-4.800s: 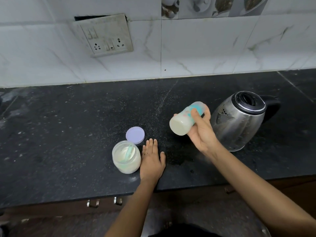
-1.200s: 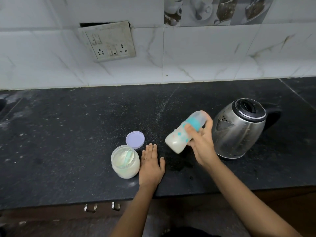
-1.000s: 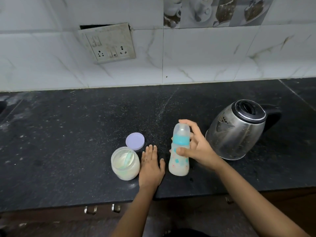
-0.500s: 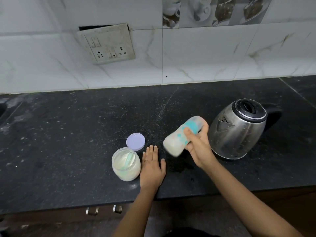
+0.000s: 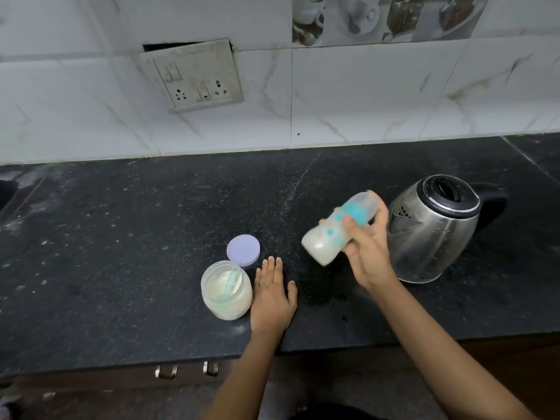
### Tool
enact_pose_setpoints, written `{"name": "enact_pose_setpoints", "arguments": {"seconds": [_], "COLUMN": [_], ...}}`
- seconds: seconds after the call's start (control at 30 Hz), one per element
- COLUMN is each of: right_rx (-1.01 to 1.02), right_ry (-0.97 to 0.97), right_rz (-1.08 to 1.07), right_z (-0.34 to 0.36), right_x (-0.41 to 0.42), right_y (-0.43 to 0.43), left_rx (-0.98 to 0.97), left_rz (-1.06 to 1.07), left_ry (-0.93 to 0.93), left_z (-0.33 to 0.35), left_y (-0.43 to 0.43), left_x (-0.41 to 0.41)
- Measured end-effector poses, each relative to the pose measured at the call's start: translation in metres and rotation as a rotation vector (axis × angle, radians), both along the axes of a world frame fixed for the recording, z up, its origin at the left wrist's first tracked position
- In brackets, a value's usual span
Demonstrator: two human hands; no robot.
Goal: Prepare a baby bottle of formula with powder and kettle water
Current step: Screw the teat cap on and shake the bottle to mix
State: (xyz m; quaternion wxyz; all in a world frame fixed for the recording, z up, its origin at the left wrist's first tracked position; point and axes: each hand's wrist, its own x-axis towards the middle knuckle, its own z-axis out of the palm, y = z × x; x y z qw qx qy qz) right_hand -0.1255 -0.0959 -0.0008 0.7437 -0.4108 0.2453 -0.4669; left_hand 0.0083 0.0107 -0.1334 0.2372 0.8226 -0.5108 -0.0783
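Observation:
My right hand (image 5: 368,253) grips a baby bottle (image 5: 330,234) with a teal collar and clear cap. The bottle is tilted in the air above the counter, its milky white base pointing down-left. My left hand (image 5: 272,294) lies flat on the black counter (image 5: 121,253), fingers straight, right beside an open jar of formula powder (image 5: 225,291). A pale green scoop sticks out of the powder. The jar's lilac lid (image 5: 243,250) lies just behind it. A steel kettle (image 5: 430,234) with a black lid stands right of the bottle.
A white tiled wall with a switch and socket plate (image 5: 197,77) runs behind the counter. Cupboard handles (image 5: 185,370) show under the front edge. White powder specks dust the counter's middle, and a dark sink edge (image 5: 6,195) shows at far left.
The bottle swung between upright on the counter and tilted in the air, and is now tilted and raised. My left hand, the jar and the kettle stayed put.

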Motion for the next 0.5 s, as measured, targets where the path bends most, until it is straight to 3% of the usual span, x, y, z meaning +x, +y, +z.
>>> {"name": "enact_pose_setpoints", "arguments": {"seconds": [0.07,0.17,0.2,0.23,0.3,0.37,0.47,0.5], "right_rx": [0.090,-0.189,-0.247,-0.231,-0.007,0.051,-0.261,-0.292], "right_ry": [-0.032,0.223,0.237,0.194,0.038,-0.007,0.236,0.224], "right_rz": [-0.017,0.390,0.429,0.365,0.124,0.099,0.406,0.400], "right_z": [-0.003,-0.005,-0.004,-0.003,0.002,0.001,-0.002,0.000], "right_x": [0.001,-0.012,-0.013,-0.010,-0.001,0.002,-0.006,-0.005], "right_y": [0.001,0.000,0.001,0.000,0.003,0.004,0.000,0.001], "left_rx": [0.006,0.011,0.011,0.010,0.006,0.006,0.019,0.014], "left_rz": [0.005,-0.004,-0.005,-0.006,0.006,0.011,-0.019,-0.018], "left_ry": [-0.011,-0.014,-0.017,-0.021,-0.017,-0.010,-0.018,-0.016], "left_z": [0.000,0.000,0.000,0.001,0.001,0.003,0.003,0.003], "left_y": [0.001,0.002,0.003,0.002,0.002,0.002,0.003,0.003], "left_x": [0.000,0.000,0.001,0.001,0.000,0.000,0.001,0.001]}}
